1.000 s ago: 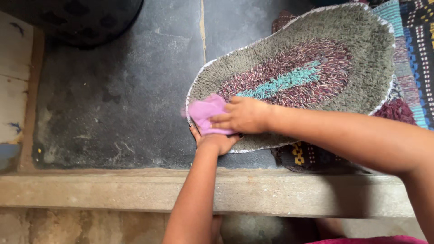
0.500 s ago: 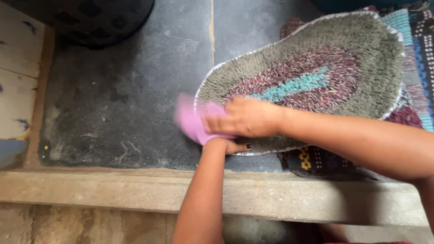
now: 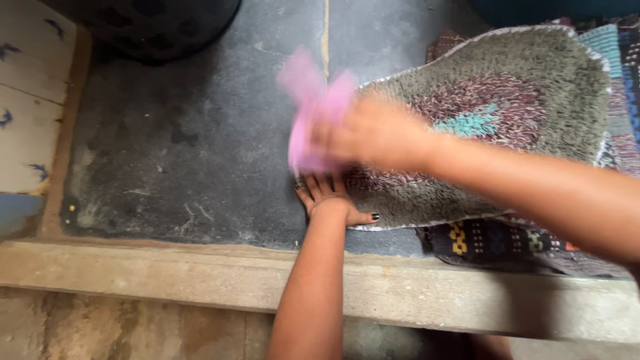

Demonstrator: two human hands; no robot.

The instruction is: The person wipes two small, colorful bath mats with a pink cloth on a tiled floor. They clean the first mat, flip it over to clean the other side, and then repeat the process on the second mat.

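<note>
Right hand (image 3: 377,133) is up over the rug (image 3: 533,87), a blur in this shot, fingers closed around a pink cloth (image 3: 310,110). The cloth hangs and flaps above the rug's left end, partly over the dark floor (image 3: 200,147); its edges are smeared, so its exact shape is hard to tell.

Left hand (image 3: 330,200) lies flat, fingers spread, palm down on the near left edge of the rug, pressing it to the floor. It holds nothing. Dark nail polish shows on the thumb.

The rug itself is oval and shaggy, grey around the rim with a maroon ring and a teal patch in the middle, white trim along the edge. It lies on the floor, its right side overlapping a woven mat (image 3: 493,243) with yellow and coloured patterning.

A stone step (image 3: 167,273) runs across the near side. A dark round tub (image 3: 163,27) sits at the top left. Pale tiles (image 3: 27,100) with blue marks line the left edge.
</note>
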